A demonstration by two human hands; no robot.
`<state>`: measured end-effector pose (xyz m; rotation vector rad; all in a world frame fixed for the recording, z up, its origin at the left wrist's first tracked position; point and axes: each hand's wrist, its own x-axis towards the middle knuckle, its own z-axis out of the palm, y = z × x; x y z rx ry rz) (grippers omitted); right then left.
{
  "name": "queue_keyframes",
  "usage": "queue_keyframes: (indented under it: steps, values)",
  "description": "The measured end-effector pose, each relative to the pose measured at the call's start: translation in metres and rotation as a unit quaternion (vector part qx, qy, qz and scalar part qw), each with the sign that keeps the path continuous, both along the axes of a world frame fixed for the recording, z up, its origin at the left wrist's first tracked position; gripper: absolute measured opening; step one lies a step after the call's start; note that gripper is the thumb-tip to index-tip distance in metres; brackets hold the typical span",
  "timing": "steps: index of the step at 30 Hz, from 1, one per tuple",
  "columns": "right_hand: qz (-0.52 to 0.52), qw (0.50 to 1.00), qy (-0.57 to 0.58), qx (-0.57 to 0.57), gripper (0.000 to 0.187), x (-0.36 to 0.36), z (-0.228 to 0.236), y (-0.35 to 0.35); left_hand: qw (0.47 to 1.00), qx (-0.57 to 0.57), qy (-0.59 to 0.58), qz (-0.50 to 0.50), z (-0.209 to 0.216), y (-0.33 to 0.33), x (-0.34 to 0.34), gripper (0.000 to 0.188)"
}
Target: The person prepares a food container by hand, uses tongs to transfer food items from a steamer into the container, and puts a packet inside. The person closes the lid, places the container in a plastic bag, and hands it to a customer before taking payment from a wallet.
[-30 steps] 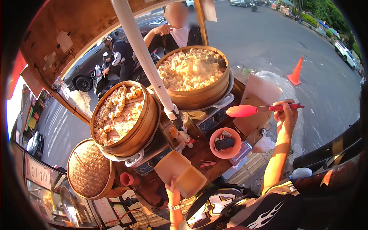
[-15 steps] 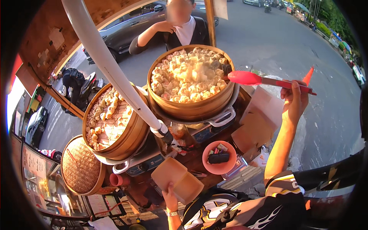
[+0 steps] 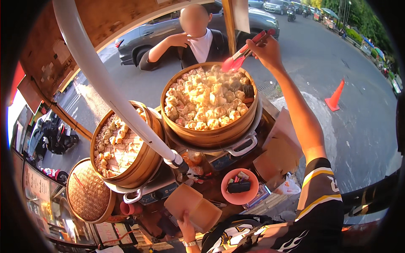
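Observation:
My left hand (image 3: pixel 186 229) grips an unfolded brown paper food box (image 3: pixel 184 200) low in the view, its inside facing up. In my right hand (image 3: pixel 267 51) is a pair of red-tipped tongs (image 3: pixel 243 54), their tips over the far right part of a large round bamboo steamer (image 3: pixel 202 135). Pale steamed dumplings (image 3: pixel 198 99) fill that steamer, with a few dark pieces (image 3: pixel 248 90) at its right side. Whether the tong tips touch a dumpling is hard to tell.
A second steamer (image 3: pixel 141 173), partly filled, stands to the left, near a woven lid (image 3: pixel 89 192). A white pole (image 3: pixel 107 90) slants across in front. A pink bowl (image 3: pixel 228 197) holds small items. A person (image 3: pixel 206 48) stands beyond the cart; an orange cone (image 3: pixel 336 96) is on the road.
My right hand has swung left and away from me, bringing the tongs from the steamer's right side over its far edge. My left hand keeps the box nearly where it was.

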<state>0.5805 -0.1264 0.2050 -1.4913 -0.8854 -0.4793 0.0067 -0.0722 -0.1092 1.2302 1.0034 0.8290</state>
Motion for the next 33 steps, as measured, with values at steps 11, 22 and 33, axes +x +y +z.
queue_keyframes:
  steps: [11, 22, 33]
  values:
    - [0.164, 0.980, -0.085, -0.070, 0.020, 0.040, 0.007, 0.093, 0.999, -0.016, -0.001, 0.027, 0.004, 0.005, -0.005, 0.042]
    - [0.195, 0.961, -0.029, -0.193, 0.023, 0.064, 0.011, 0.126, 0.996, -0.040, -0.001, 0.083, -0.007, 0.006, -0.020, 0.043]
    - [0.128, 0.982, 0.138, -0.007, 0.021, 0.107, -0.009, 0.100, 0.993, -0.015, 0.033, 0.113, 0.002, 0.005, -0.031, 0.042]
